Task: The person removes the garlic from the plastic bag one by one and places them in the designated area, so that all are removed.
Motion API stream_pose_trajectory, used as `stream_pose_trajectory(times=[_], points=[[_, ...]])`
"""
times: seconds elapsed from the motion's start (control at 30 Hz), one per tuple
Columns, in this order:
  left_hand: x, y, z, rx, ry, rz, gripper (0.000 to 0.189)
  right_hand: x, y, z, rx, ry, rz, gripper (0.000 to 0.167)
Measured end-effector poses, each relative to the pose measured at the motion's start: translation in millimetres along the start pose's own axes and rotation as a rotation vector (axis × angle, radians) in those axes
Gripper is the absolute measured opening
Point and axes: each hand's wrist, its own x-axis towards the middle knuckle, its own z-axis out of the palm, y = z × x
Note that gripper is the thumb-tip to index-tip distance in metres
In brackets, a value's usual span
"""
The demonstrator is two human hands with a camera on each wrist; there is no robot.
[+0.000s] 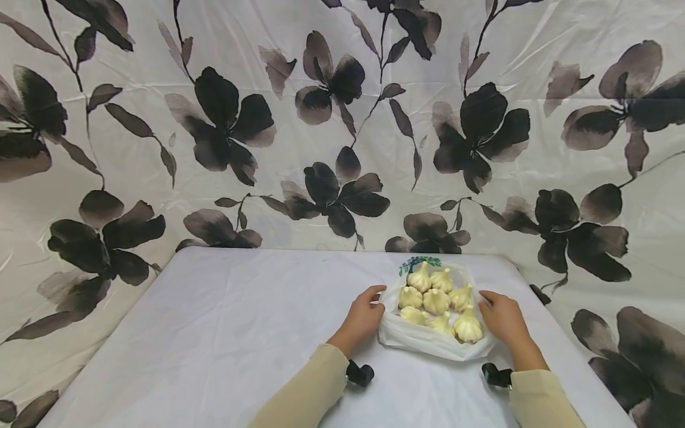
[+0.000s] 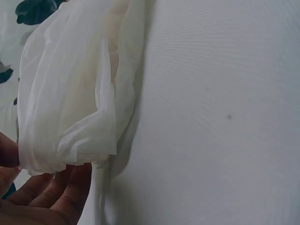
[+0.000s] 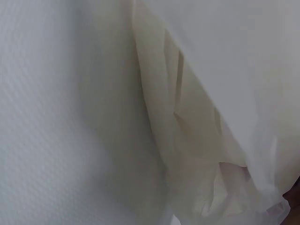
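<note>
Several garlic bulbs [image 1: 436,301] lie in a white plastic bag [image 1: 428,346] whose mouth is spread wide on the table. My left hand [image 1: 365,318] pinches the bag's left edge. In the left wrist view, the thumb is on one side of the bunched plastic [image 2: 61,103] and the fingers [image 2: 70,194] curl beneath it. At the opposite edge, my right hand [image 1: 505,321] grips the bag. Its close view is mostly filled by creased plastic [image 3: 201,140], with only a dark sliver of the hand at the lower right corner.
A white cloth covers the table [image 1: 241,333], and the bag sits toward its right side. Behind stands a backdrop [image 1: 332,137] printed with dark flowers. Green leaf print [image 1: 420,261] shows at the bag's far edge. Black wrist cameras [image 1: 360,373] hang below both sleeves.
</note>
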Motion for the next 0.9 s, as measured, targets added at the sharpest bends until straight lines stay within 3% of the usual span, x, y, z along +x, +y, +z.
stream_pose_trajectory(times=[0.4,0.9], points=[[-3.6,-10.2,-21.0,0.005,0.035,0.010,0.046,-1.8,-16.2,9.0,0.013,-0.011,-0.043,0.039],[-8.1,-19.6,-54.2,0.014,0.070,-0.042,0.046,0.8,-42.4,22.0,0.043,-0.034,-0.124,0.039]])
